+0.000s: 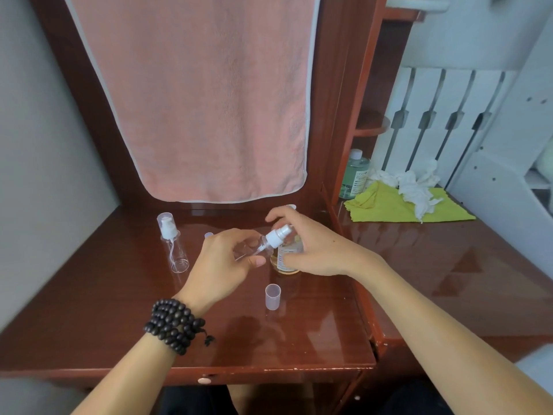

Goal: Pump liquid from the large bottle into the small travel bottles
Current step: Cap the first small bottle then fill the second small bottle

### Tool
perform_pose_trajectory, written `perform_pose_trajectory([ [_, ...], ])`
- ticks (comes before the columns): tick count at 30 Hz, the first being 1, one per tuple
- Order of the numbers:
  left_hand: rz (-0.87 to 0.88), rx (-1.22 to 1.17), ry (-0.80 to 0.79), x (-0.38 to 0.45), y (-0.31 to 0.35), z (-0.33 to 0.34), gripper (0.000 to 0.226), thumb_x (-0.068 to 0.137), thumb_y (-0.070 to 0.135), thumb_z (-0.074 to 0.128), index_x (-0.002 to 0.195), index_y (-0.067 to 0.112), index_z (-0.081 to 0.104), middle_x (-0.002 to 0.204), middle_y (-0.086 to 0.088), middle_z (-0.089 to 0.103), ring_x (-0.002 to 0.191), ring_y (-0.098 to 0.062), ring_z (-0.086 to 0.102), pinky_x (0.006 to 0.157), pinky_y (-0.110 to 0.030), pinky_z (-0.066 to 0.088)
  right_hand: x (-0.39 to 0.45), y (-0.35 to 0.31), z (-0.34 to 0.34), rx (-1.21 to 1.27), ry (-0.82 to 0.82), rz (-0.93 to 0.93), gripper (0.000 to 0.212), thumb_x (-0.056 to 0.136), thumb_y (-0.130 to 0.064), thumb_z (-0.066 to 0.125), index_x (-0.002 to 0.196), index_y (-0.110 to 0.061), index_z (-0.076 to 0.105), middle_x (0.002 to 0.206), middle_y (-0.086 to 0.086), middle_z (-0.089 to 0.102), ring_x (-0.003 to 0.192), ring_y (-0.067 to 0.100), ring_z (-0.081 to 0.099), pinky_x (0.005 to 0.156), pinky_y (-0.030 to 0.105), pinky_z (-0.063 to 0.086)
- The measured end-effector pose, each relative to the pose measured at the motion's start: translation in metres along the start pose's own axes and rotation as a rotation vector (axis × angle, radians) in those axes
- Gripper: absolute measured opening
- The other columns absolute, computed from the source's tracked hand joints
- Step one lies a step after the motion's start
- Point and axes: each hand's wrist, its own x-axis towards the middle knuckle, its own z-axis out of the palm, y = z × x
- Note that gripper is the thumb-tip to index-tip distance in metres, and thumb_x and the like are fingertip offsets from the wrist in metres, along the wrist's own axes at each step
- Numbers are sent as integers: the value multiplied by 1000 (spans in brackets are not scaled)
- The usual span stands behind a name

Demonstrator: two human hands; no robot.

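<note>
My left hand (pixel 223 265) grips a small clear travel bottle (pixel 250 250), tilted so that its white spray head (pixel 276 236) points up and to the right. Just behind it the large bottle (pixel 285 257), with amber liquid and a label, stands on the brown desk (pixel 119 310). My right hand (pixel 317 250) curls round the large bottle, thumb across the label and fingertips showing over its left side. Most of the large bottle is hidden. A second clear travel bottle (pixel 173 245) with a capped pump stands upright at the left.
A loose clear cap (pixel 273 296) stands on the desk near the front, and a smaller cap (pixel 208 235) sits behind my left hand. A pink towel (pixel 203 100) hangs at the back. A green cloth (pixel 404 209), crumpled tissues (pixel 414 187) and a green bottle (pixel 356 175) lie at the right.
</note>
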Motion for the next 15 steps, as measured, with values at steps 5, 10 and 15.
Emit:
perform_pose_trajectory([
  [5,5,9,-21,0,0,1,30,77,17,81,104,25,71,95,14,69,91,3,63,81,-10,46,4,1,7,8,125,10,20,101,-43,62,109,-26,67,89,-4,76,72,0,66,76,31,53],
  [10,-36,36,-4,-2,-8,-2,27,79,20,78,104,28,69,96,15,68,91,6,60,75,-3,38,0,4,-8,-10,184,-43,18,98,-13,65,108,-28,67,102,-4,72,86,12,65,73,27,51],
  [15,-143,-66,125,-3,-19,-9,25,84,24,73,107,28,64,96,9,70,73,-2,62,72,-23,51,-8,8,-32,77,244,100,11,93,-21,68,99,-28,63,100,-5,73,82,14,67,71,31,52],
])
